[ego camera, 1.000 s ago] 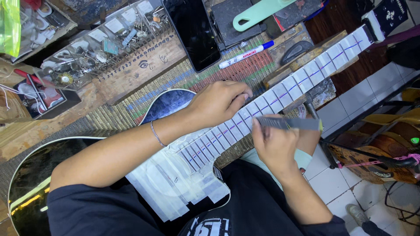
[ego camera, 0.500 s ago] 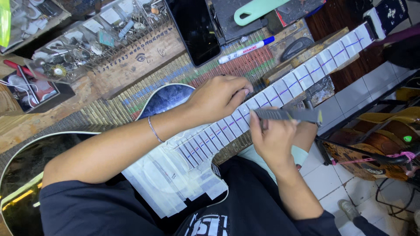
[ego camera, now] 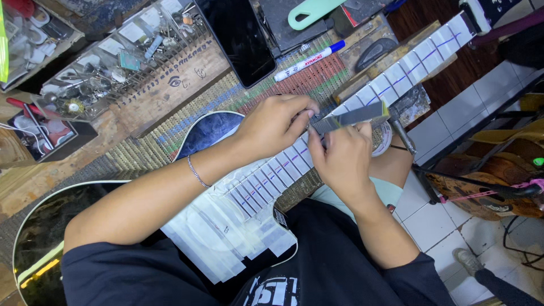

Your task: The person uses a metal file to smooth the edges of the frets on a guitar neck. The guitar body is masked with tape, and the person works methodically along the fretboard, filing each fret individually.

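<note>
The grey file [ego camera: 352, 117], gripped by the right hand [ego camera: 340, 158] and steadied by the left hand [ego camera: 277, 126], has been shifted slightly along the taped guitar neck [ego camera: 391, 79] lying over the bench [ego camera: 170, 107].

A guitar repair workshop: cluttered workbench [ego camera: 170, 96], parts trays [ego camera: 107, 62], masked guitar [ego camera: 238, 209].

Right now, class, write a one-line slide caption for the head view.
Both hands, left hand and right hand, hold a flat metal file across the taped guitar neck.
</note>
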